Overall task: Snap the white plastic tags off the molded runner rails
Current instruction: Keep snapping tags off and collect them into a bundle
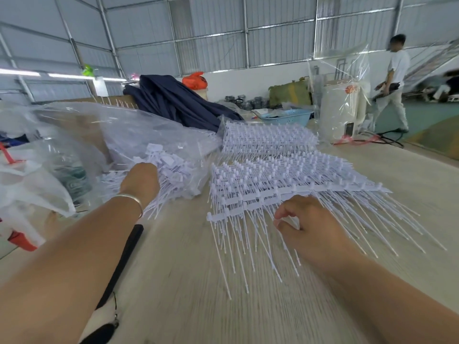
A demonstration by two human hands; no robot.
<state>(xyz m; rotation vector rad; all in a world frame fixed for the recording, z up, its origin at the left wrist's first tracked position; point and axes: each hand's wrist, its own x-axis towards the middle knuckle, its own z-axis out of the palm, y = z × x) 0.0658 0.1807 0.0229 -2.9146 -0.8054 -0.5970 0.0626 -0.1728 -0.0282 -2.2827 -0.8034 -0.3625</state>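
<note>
Left hand (140,181): you grip a bundle of loose tags (171,170) at the plastic bag (129,130).
Right hand (309,227): your fingers curl loosely, holding nothing, over the runner rails (260,194).
Nearby: black strap (124,256) under your left forearm.

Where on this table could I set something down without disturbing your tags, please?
Bare wood lies near the table edge between the two forearms, and right of the runner stack toward the far edge. Crowded: loose tags by the left hand, plastic bags beyond; the right hand covers the tails.
</note>
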